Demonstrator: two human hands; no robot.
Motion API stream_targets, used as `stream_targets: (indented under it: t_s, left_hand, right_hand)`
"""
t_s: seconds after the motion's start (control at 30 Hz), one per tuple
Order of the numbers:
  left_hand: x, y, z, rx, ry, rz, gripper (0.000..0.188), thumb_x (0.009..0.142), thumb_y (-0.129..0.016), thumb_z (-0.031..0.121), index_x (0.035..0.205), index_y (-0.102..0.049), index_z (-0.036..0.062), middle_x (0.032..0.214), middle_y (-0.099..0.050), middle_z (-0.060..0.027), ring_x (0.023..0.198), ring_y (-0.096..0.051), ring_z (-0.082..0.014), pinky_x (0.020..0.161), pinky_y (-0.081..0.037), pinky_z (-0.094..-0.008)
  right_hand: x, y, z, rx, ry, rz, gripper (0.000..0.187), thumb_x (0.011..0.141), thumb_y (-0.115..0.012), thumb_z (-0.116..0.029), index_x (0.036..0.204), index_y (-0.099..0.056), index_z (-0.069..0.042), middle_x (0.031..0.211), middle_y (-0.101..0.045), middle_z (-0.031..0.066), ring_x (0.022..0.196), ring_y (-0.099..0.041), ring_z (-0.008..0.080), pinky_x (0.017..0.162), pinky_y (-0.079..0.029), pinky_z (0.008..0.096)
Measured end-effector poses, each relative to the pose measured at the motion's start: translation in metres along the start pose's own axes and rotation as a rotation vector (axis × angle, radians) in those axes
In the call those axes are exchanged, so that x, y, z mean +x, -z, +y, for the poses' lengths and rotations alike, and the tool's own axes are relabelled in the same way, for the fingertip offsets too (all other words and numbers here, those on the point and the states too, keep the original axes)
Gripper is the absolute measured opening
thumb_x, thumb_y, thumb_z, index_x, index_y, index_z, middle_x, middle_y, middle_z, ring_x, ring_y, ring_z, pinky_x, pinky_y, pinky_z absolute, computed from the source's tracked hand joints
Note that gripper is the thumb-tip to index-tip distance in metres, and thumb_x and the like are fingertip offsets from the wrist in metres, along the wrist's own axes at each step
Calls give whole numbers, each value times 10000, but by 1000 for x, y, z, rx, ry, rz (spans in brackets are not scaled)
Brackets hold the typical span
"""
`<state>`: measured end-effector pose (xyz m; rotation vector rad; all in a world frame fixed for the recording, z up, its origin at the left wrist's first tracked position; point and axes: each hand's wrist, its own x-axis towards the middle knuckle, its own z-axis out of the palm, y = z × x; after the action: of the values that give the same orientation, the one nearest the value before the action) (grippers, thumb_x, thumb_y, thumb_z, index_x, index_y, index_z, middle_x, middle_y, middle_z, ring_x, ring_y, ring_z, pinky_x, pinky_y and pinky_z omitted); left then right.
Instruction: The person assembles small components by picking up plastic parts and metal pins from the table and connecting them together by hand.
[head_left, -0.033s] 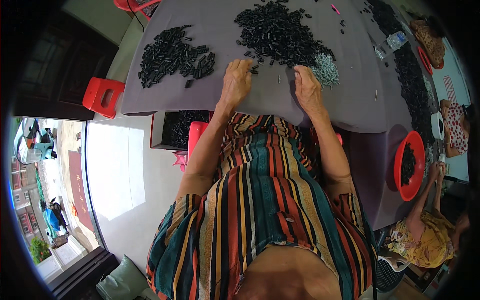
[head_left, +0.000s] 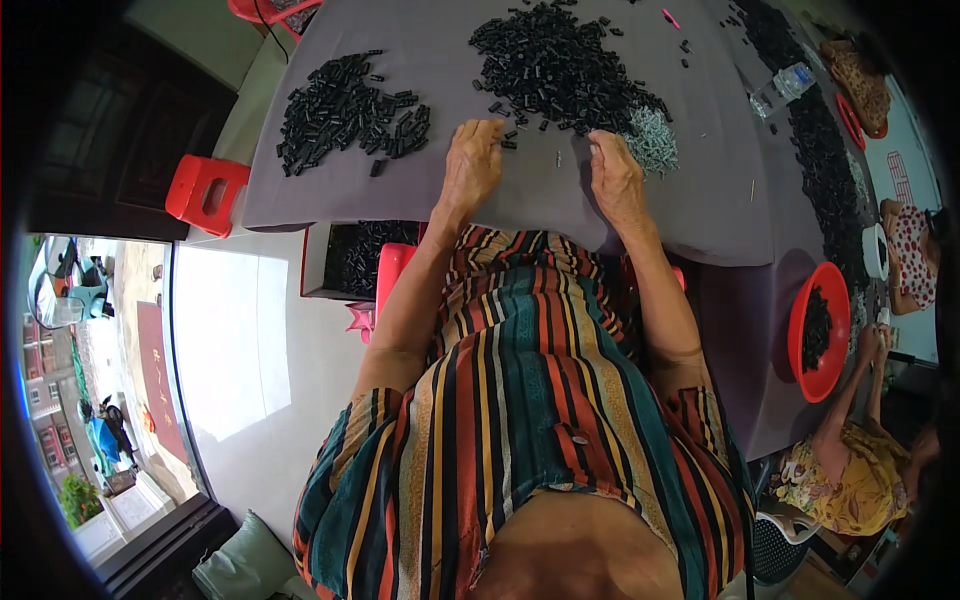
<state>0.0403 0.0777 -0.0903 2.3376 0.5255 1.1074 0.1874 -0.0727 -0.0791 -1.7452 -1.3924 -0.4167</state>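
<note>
My left hand [head_left: 473, 160] rests at the near part of the grey-covered table, fingers curled in. Beside its fingertips lie a few loose short black cylinders [head_left: 510, 144]. My right hand [head_left: 614, 172] is also closed, thumb and fingers drawn together, at the edge of a heap of small grey-green pieces [head_left: 652, 142], perhaps screws. Whether either hand pinches anything is hidden. Between the hands a single small pale piece [head_left: 559, 158] lies on the cloth. Ahead spreads a big pile of black cylinders [head_left: 550, 65]; a second pile [head_left: 345, 112] sits to the left.
A clear plastic bottle [head_left: 783, 90] lies at the right, beside a long strip of black pieces [head_left: 825, 170]. A red basin [head_left: 820, 335] holds more of them. Two other people work at the far right. A red stool [head_left: 207, 193] stands left, and an open box [head_left: 345, 262] sits below the table.
</note>
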Motion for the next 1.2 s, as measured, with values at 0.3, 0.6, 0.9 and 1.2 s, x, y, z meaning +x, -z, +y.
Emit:
stream_targets:
  t_s: [0.3,0.6,0.9,1.2]
  left_hand:
    - [12,-1,12,151,-12,74,75,759,-565,67,818,-590,27,780,-584,-126,736,-549,-298,661,-433,-388]
    - [28,-12,3,372,55,-177,131,712,-610,158,754,-606,34,771,-600,-165,758,-574,-337,684,-445,-432]
    - [28,-2,-2,134,142,-100,104,728,-599,118,785,-603,31,765,-597,-150,747,-582,-319,664,-451,-405]
    - [12,6,3,211,-111,-158,92,733,-582,76,819,-602,52,784,-567,-135,791,-538,-325,716,-437,-401]
  right_hand:
    - [0,-1,1,8,0,37,165,772,-513,67,928,-497,14,834,-553,162,782,-573,330,667,-472,385]
    - [1,0,-1,28,-4,28,129,763,-543,55,862,-482,2,794,-538,145,740,-565,323,633,-463,384]
    - [-1,-1,1,35,-21,-12,105,775,-559,7,844,-486,-21,764,-536,125,706,-563,307,605,-457,372]
    - [1,0,-1,4,-18,-25,114,766,-566,15,836,-488,-29,763,-543,117,691,-569,291,598,-458,364]
